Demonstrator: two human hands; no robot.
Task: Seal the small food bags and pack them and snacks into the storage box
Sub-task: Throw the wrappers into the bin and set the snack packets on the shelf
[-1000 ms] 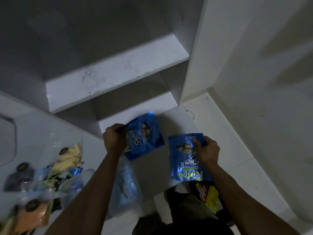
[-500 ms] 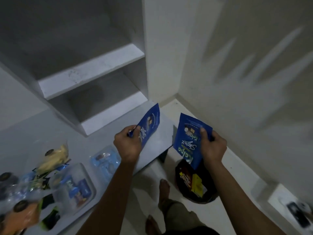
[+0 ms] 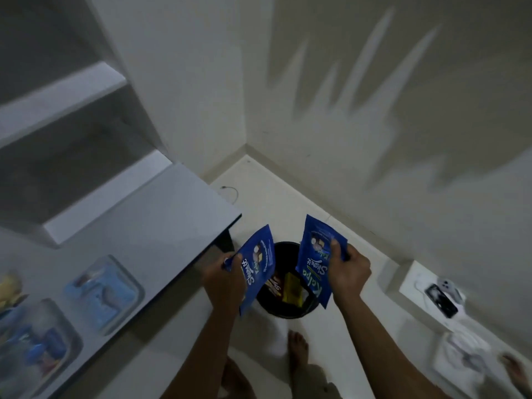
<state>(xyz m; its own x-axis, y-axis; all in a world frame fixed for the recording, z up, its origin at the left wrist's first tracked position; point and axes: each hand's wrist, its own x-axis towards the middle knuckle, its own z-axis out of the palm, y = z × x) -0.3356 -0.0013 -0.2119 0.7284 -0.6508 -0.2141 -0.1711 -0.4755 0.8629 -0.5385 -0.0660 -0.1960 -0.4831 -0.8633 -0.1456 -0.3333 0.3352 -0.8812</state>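
My left hand (image 3: pixel 223 280) grips a blue snack packet (image 3: pixel 259 262) by its edge. My right hand (image 3: pixel 349 273) grips a second blue snack packet (image 3: pixel 312 264) with white and green lettering. Both packets hang over a round black bin (image 3: pixel 288 311) on the floor, which holds a yellow wrapper (image 3: pixel 292 289) and a dark wrapper. Two clear lidded boxes (image 3: pixel 105 293) with blue contents sit on the grey table (image 3: pixel 161 223) at the left. Whether they are the storage box I cannot tell.
White shelves (image 3: pixel 63 90) rise behind the table at the upper left. Walls meet in a corner ahead. My bare feet (image 3: pixel 298 349) stand on the white floor by the bin. A phone (image 3: pixel 440 299) and a white bundle (image 3: pixel 463 358) lie at the right.
Both hands carried the blue packets off the table, rightward and down, until they are over the black bin. The view swung right toward the wall corner.
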